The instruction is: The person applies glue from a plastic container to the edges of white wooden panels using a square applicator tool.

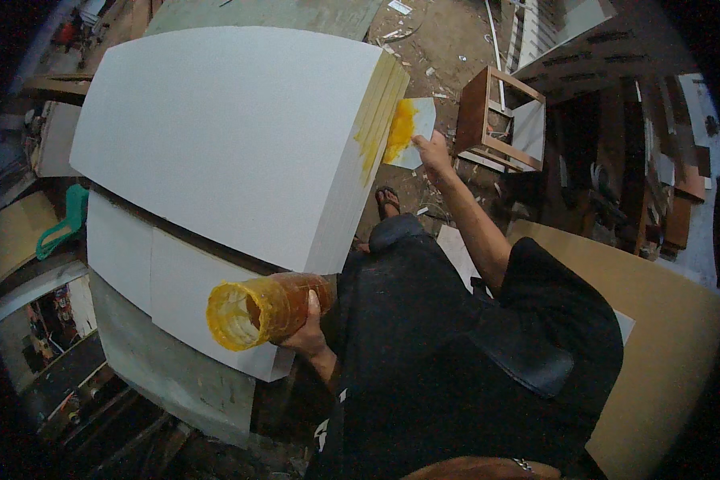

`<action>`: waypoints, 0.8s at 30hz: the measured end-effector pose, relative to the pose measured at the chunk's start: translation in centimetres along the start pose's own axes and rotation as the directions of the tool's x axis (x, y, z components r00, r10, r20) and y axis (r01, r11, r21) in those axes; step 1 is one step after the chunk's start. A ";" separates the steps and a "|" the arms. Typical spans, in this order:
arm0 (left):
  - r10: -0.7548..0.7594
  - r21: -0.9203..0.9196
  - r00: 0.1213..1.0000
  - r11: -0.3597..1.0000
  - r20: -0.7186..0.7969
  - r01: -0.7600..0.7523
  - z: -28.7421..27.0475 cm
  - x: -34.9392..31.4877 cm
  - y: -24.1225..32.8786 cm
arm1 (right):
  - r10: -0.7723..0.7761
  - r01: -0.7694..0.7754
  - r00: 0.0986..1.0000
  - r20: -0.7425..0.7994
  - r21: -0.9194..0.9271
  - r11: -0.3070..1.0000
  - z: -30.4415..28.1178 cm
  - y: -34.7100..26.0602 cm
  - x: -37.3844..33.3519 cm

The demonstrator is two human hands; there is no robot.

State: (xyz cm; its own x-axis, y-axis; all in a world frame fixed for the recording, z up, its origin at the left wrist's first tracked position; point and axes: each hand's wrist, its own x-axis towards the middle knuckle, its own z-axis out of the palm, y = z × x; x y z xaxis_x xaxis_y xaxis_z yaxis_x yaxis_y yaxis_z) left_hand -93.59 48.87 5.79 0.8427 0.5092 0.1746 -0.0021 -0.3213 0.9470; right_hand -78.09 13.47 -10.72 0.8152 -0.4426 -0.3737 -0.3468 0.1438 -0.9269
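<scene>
Scraps and dust litter the brown floor (448, 36) of a dim workshop, where a wooden frame (474, 116) sits beyond the right hand (434, 156) and a large tan board (648, 328) lies at the right. White boards form a thick stack (224, 144) left of the person, with yellow smears down its right-hand edges. More white boards (192, 308) lie just beside it, on the near side, and a green plastic piece (74, 218) shows at far left. Both hands are occupied. The right pinches a pale card (424, 116) by its edge; thick yellow paste (402, 128) covers part of it, and it is close against the smeared edges, though contact is hard to tell. The left hand (306, 334) wraps around an amber jar (296, 298), tipped sideways, its yellow-crusted mouth facing left, above the nearer boards.
</scene>
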 end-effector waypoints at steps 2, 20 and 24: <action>-0.003 0.011 1.000 1.000 -0.010 0.003 -0.3 -0.1 -0.5 | 0.000 0.000 1.000 -0.007 0.064 0.998 0.5 -0.6 -0.8; -0.083 -0.044 0.990 0.995 0.118 0.089 -0.7 0.3 -1.2 | -0.077 0.081 0.996 0.040 -0.108 0.991 1.3 -2.4 -2.8; -0.040 -0.092 0.996 0.995 0.076 0.047 -0.3 0.3 -1.0 | -0.091 0.092 0.996 0.017 -0.092 0.991 2.6 -3.0 -2.6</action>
State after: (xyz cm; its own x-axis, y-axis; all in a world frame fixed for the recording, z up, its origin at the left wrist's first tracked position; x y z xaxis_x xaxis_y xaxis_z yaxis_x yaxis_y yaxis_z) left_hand -93.51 49.54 4.99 0.8805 0.4596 0.1158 -0.0120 -0.2225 0.9749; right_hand -77.97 16.48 -7.10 0.8509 -0.4388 -0.2886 -0.3118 0.0201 -0.9499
